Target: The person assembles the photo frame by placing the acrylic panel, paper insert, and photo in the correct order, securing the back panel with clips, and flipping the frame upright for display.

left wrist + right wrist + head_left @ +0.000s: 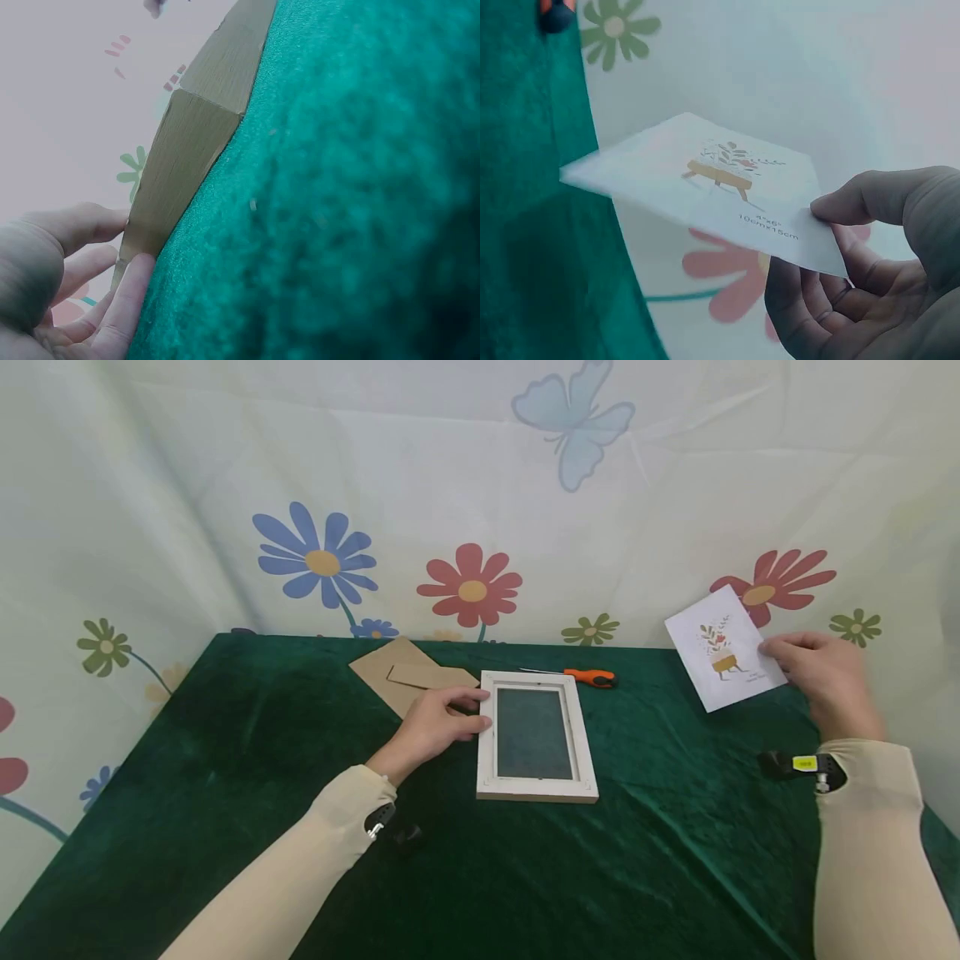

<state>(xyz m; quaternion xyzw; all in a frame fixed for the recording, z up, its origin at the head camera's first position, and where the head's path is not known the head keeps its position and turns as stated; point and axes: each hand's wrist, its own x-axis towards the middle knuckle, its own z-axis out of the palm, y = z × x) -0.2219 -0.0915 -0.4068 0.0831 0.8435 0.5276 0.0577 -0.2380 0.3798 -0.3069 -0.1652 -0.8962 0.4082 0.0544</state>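
A white picture frame (538, 789) lies face down or up, I cannot tell which, on the green cloth. My left hand (435, 727) holds its left rail by thumb and fingers; the left wrist view shows the thumb (90, 225) at the frame's upper edge and a finger along its bare wooden side (180, 150). Off to the right, my right hand (828, 681) pinches a white paper card (693, 639) by one corner, raised above the cloth. A plant-pot drawing and the print "10cmx15cm" are on the card (660, 172) in the right wrist view.
Behind my left hand lies a brown backing board (382, 668) with a stand flap (435, 676). An orange-handled screwdriver (592, 677) rests beyond the frame. A flower-printed curtain (420, 468) hangs behind the green-covered table (225, 777).
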